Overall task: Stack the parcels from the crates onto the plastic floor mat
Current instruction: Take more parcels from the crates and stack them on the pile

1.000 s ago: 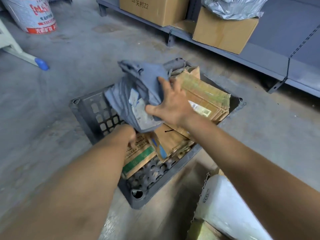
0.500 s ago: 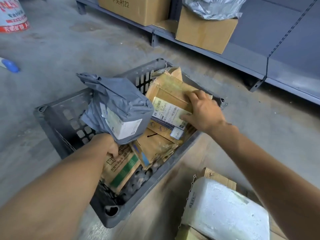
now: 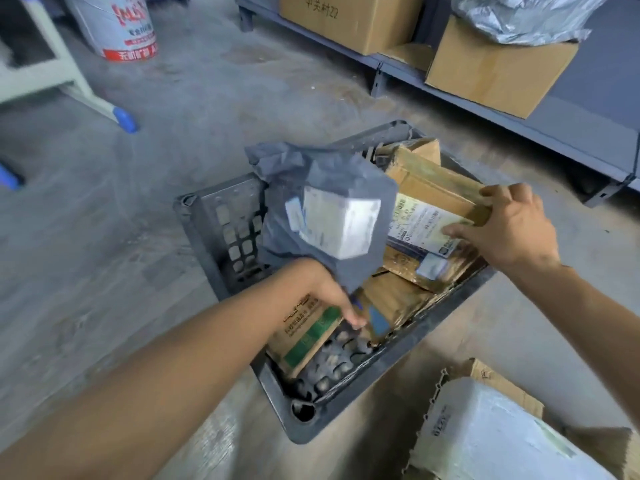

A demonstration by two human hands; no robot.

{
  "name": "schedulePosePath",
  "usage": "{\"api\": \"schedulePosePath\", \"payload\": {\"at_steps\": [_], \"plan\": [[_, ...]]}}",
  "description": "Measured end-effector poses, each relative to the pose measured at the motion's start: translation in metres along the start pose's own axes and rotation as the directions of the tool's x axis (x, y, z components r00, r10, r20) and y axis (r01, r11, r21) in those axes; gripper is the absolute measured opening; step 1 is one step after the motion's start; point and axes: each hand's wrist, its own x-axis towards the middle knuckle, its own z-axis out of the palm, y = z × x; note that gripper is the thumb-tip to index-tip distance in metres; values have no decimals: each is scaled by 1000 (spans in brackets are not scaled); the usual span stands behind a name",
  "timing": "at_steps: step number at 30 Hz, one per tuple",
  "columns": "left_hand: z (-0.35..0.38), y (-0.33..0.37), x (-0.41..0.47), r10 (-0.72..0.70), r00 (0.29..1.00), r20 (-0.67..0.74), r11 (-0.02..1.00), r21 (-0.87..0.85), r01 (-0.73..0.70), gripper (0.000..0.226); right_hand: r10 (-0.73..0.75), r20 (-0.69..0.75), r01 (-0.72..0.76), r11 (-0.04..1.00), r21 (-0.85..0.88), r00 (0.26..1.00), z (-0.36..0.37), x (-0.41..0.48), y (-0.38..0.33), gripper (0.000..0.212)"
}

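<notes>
The left hand is being clenched on the grey mailer's lower edge; the right hand, on the cardboard parcel's end, above the crate.

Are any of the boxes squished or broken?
Yes. The cardboard parcels low in the grey crate look crumpled and frayed at the edges. The carton around the white foam block has a ragged, torn flap.

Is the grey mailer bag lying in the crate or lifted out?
Lifted: the left hand holds the grey mailer bag by its lower end, above the cardboard parcels in the crate.
</notes>
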Motion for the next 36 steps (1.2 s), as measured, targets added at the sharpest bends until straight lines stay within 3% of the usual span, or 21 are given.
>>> {"api": "schedulePosePath", "payload": {"at_steps": [2,4,6,7,8,10,11,12,15,17,20,22,24,26,30,34,36], "plan": [[-5,1,-12,-8,993,119,970,-241,37,131,31,-14,-31,999,13,999,1,-4,2,90],[-8,-2,-6,-50,978,203,893,-430,135,110,68,20,-69,994,80,998,2,-6,-1,91],[-19,-18,36,-146,971,187,639,-732,237,94,106,55,-114,978,175,993,3,-7,-5,95],[-18,-23,46,-146,977,153,583,-785,210,95,113,53,-122,967,225,992,2,-9,-7,97],[-19,-25,38,-116,991,64,541,-833,117,95,116,35,-122,952,281,993,0,-12,-9,96],[-18,-6,-13,42,991,-131,476,-869,-135,63,141,-44,-113,914,390,989,-9,-21,-12,87],[-14,1,-30,49,974,-223,398,-889,-224,48,161,-107,-102,900,423,981,-14,-27,-12,78],[-13,8,-37,45,960,-277,307,-910,-278,40,179,-185,-81,894,441,966,-20,-33,-12,66],[-18,20,-36,110,909,-401,182,-891,-415,24,165,-414,72,863,500,895,-37,-56,-14,36],[-25,28,-43,111,887,-449,104,-882,-459,21,95,-423,157,838,523,901,-41,-75,-18,19],[-37,40,-59,147,873,-464,7,-883,-470,21,-118,-214,212,843,495,970,-35,-97,-30,12],[-46,49,-66,173,879,-444,-5,-893,-450,26,-310,25,274,872,405,950,-26,-97,-40,14],[-53,52,-72,164,887,-432,-8,-899,-437,45,-405,349,284,893,349,845,-13,-85,-49,16],[-59,50,-74,152,895,-419,-40,-907,-418,56,-375,591,269,927,262,714,-1,-68,-57,26],[-62,47,-71,163,905,-393,-66,-919,-388,47,-230,726,335,942,0,648,11,-41,-66,57],[-61,42,-67,160,906,-391,-42,-920,-390,39,-151,802,384,917,-104,578,14,-40,-67,61],[-59,40,-66,153,911,-383,-26,-923,-383,40,-154,782,361,928,-95,603,15,-42,-62,60]]}}
